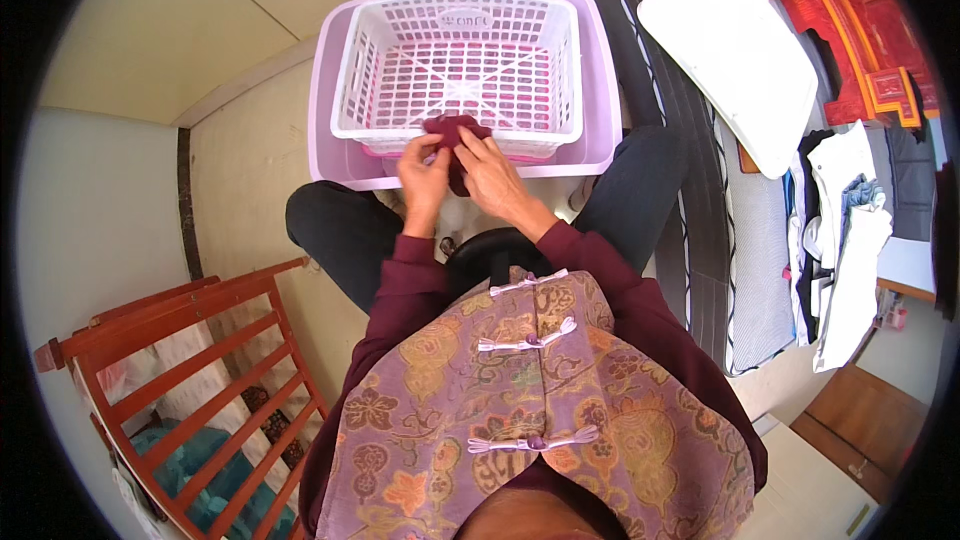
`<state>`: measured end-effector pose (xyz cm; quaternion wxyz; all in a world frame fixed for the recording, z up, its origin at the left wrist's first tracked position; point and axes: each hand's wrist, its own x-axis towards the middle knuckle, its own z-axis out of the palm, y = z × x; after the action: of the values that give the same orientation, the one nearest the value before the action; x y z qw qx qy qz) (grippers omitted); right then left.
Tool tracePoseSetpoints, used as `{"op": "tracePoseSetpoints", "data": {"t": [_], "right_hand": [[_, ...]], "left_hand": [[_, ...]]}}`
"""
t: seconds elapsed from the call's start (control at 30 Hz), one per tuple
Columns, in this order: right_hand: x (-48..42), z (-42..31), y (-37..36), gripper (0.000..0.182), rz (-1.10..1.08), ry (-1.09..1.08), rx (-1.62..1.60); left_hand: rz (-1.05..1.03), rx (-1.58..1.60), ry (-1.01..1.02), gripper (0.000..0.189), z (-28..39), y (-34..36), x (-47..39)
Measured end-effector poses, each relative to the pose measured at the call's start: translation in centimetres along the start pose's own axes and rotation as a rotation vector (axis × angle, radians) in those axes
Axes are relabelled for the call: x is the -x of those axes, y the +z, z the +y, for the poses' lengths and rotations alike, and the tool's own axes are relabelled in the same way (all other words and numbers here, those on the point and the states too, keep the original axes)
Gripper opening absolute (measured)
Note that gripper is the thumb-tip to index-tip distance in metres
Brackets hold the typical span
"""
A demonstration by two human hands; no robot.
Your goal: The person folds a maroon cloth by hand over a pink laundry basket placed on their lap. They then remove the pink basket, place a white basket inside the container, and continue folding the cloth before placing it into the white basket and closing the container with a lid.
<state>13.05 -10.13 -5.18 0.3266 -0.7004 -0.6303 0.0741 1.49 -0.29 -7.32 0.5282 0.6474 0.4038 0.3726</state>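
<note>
A small dark red cloth (pixel 452 127) is held between my two hands at the near rim of a white plastic basket (pixel 457 86). My left hand (pixel 421 176) pinches its left side, while my right hand (pixel 489 174) lies over its right side with the fingers on the fabric. Part of the cloth hangs down between the hands, and the rest is hidden by the fingers. The slotted basket sits inside a larger lilac plastic tub (pixel 322 90). Something pink shows through the basket's slots and below its near rim; what it is, I cannot tell.
On the right, a mattress (pixel 701 240) carries a white plastic lid (pixel 735 60) and a pile of folded clothes (pixel 847 240). A red-brown wooden slatted frame (pixel 206 382) stands at the lower left. My knees flank the tub. A pale cabinet panel (pixel 165 22) rises at the upper left.
</note>
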Motion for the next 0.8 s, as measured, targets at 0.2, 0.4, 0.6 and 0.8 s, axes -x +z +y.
{"op": "tracePoseSetpoints", "data": {"t": [0.2,0.4,0.6,0.8], "right_hand": [[5.5,1.3,-2.0,0.038,-0.014,0.148,0.142],[8.7,2.7,-3.6,0.052,-0.062,0.296,0.408],[6.4,0.6,-0.6,0.047,0.014,0.166,0.089],[5.8,3.9,-2.1,0.025,0.436,0.737,-0.421]], "left_hand": [[-0.180,-0.429,0.298,0.035,1.5,2.2,5.3],[-0.373,-0.593,0.425,0.051,0.7,5.9,6.7],[-0.105,-1.019,0.520,0.064,2.1,-5.1,-2.4],[-0.310,-1.097,0.346,0.031,-2.1,-7.6,-7.9]]}}
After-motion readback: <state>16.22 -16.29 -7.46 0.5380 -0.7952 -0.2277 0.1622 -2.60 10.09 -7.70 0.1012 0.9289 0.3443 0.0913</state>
